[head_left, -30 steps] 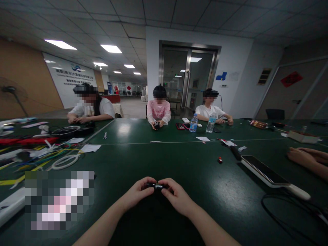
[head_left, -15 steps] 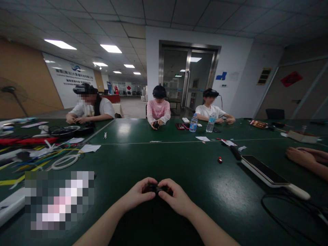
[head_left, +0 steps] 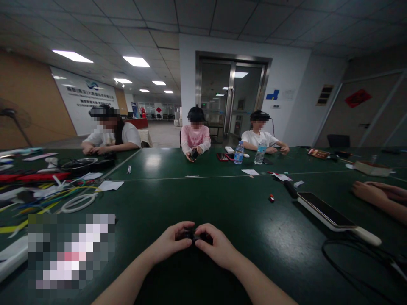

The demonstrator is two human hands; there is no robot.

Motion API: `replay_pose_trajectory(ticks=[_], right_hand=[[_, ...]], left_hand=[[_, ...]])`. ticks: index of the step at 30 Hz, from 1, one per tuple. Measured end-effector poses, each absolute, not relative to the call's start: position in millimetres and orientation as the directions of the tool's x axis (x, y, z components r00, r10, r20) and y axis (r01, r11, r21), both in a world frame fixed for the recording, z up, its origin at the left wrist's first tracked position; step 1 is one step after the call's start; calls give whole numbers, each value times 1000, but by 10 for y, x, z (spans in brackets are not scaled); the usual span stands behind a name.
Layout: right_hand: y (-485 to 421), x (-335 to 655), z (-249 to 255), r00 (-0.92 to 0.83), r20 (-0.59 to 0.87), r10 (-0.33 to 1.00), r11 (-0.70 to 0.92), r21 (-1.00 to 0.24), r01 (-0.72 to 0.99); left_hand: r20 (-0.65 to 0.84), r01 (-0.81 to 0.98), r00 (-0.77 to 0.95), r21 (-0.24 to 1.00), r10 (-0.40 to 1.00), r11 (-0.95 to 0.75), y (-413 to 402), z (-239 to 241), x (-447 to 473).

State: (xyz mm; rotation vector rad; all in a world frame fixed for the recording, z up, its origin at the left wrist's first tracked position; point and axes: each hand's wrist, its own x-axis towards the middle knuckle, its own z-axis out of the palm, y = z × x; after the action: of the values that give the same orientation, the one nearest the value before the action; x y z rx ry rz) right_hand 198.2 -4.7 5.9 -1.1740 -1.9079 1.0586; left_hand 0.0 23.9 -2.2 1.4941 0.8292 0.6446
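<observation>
At the near middle of the green table point(head_left: 152, 212), my left hand point(head_left: 171, 242) and my right hand point(head_left: 218, 245) meet around a small black object point(head_left: 190, 234). Thumbs grip it from the near side and curled fingers from the far side. Most of it is hidden by my fingers and dark against the table, so its kind cannot be made out. Both hands are closed on it, with the thumb tips close together.
Cables point(head_left: 79, 203) and tools crowd the left side. To the right lie a phone-like black slab point(head_left: 326, 212) on a white-handled piece, a black cord point(head_left: 324, 254) and a small red item point(head_left: 271, 198). Two bottles point(head_left: 238, 153) stand opposite, near three seated people; another person's hands point(head_left: 372, 195) rest at right.
My fingers have shifted slightly around the black object, and the view has moved a little. Across the table, the person in pink has tilted the dark object in their hands.
</observation>
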Motion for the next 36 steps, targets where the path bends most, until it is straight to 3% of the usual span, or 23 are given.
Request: replay_pose_trajectory(ticks=[11, 27, 36], right_hand=[[-66, 1996, 85, -398, 127, 908, 285, -885, 368], [-49, 1988, 58, -377, 158, 912, 288, -903, 319], [53, 2058, 38, -196, 193, 961, 236, -944, 229]], left_hand=[[-56, 219, 556, 972, 829, -81, 204, -12, 48], [-47, 138, 587, 989, 808, -43, 209, 2, 39], [-90, 143, 546, 990, 833, 14, 234, 22, 3]])
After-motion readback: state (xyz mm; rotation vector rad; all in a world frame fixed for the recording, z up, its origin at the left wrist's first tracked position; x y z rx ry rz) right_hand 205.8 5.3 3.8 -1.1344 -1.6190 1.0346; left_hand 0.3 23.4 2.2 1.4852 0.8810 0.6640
